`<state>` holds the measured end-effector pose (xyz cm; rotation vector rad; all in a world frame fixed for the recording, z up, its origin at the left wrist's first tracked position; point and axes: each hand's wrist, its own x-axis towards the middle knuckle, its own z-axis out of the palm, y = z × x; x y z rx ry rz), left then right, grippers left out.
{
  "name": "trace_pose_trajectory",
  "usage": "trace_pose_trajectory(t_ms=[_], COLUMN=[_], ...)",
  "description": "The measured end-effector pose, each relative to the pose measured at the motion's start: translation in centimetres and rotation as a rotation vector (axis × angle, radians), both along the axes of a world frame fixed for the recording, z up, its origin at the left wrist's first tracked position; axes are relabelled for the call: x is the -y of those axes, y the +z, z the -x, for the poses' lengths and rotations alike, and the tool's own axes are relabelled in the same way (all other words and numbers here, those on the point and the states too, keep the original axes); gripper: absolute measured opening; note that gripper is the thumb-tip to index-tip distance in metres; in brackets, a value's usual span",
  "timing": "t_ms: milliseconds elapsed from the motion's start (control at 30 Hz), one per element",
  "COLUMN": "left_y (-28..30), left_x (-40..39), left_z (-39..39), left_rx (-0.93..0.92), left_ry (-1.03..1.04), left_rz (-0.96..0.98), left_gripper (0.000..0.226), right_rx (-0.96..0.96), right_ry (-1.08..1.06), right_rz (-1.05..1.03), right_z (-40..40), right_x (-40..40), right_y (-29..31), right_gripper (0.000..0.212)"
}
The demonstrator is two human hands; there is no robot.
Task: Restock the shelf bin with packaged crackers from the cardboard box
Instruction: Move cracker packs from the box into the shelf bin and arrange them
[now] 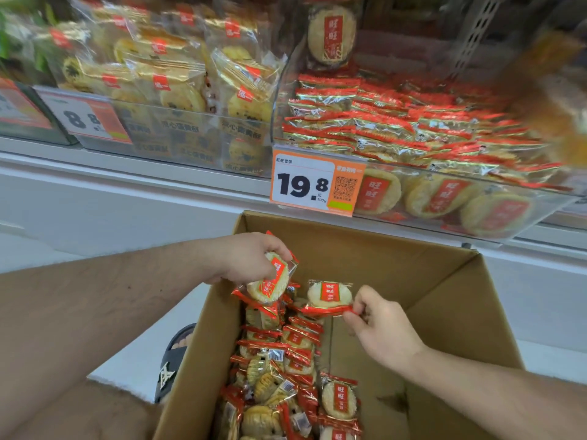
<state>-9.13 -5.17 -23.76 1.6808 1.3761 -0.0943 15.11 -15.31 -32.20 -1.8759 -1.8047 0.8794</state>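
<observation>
brown corrugated cardboard box (444, 281), plain tan inside. clear-wrapped round cracker packs (338, 401) in it: pale cream discs, red label with white characters, red crimped ends, gold-silver foil shine. same red-cream pack (270, 281) in left hand (247, 258), another (330, 295) pinched by right hand (381, 325). clear plastic shelf bin (476, 198) stacked red and gold. orange-edged white price tag (314, 185), black 19.8, green strip. neighbouring yellow pastry packs (178, 74), small red labels. black slide sandal (173, 360), white logo.

Neighbouring pastry packets (178, 77), black sandal (173, 360)
</observation>
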Motion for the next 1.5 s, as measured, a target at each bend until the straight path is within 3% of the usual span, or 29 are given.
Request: trace_pose_trajectory(t_ms=[133,300,367,600,667,733,800,867,900,1000,1067,1200,1300,1367,1500], left_y=[1.7,4.3,5.5,8.4,8.8,9.2,9.4,9.7,9.7,9.4,9.1,9.2,9.6,9.8,10.1], left_x=[1.1,2.9,3.6,5.9,5.9,5.7,5.8,6.0,6.0,5.7,5.3,4.5,4.2,4.3,5.0], left_z=[-0.5,-1.6,-2.0,-3.3,-3.5,-3.7,-3.8,-3.9,-3.9,-4.0,-3.8,-3.1,-2.8,-3.3,-4.2], left_rx=[0.137,0.581,0.714,0.820,0.909,0.954,0.932,0.868,0.835,0.803,0.878,0.993,1.004,1.008,1.037], left_ry=[0.024,0.162,0.123,0.147,0.183,0.152,0.086,0.018,-0.009,-0.036,-0.014,0.010,0.109,0.171,0.129], left_rz=[0.043,0.274,0.317,-0.014,-0.050,-0.089,-0.124,-0.159,-0.182,-0.200,-0.181,-0.126,-0.122,-0.090,-0.092], left_gripper=[0.027,0.075,0.082,0.043,0.035,0.035,0.035,0.038,0.044,0.082,0.080,0.054,0.028,0.036,0.034], right_rx=[-0.064,-0.028,-0.017,0.182,0.101,-0.143,-0.381,-0.476,-0.463,-0.447,-0.537,-0.970,-1.033,-1.014,-0.879], right_ry=[-0.006,0.033,0.041,0.157,0.064,-0.098,-0.177,-0.198,-0.190,-0.223,-0.272,-0.338,-0.247,-0.181,-0.162], right_rz=[-0.224,-0.570,-0.623,-0.798,-0.714,-0.549,-0.338,-0.256,-0.270,-0.390,-0.422,-0.318,-0.285,-0.231,-0.213], right_z=[-0.6,0.6,1.0,1.9,1.9,1.9,1.8,1.4,1.4,1.2,0.8,-1.6,-3.2,-2.6,0.4], right_x=[3.9,5.7,5.8,4.7,4.3,3.5,2.4,1.7,1.7,1.8,1.6,0.8,0.5,0.5,0.2], right_y=[6.7,10.9,11.6,13.6,14.9,16.2,17.0,17.5,17.7,17.4,17.4,19.2,19.9,19.6,19.2], right_gripper=[0.030,0.022,0.017,0.018,0.026,0.037,0.065,0.091,0.086,0.033,0.021,0.021,0.058,0.070,0.020])
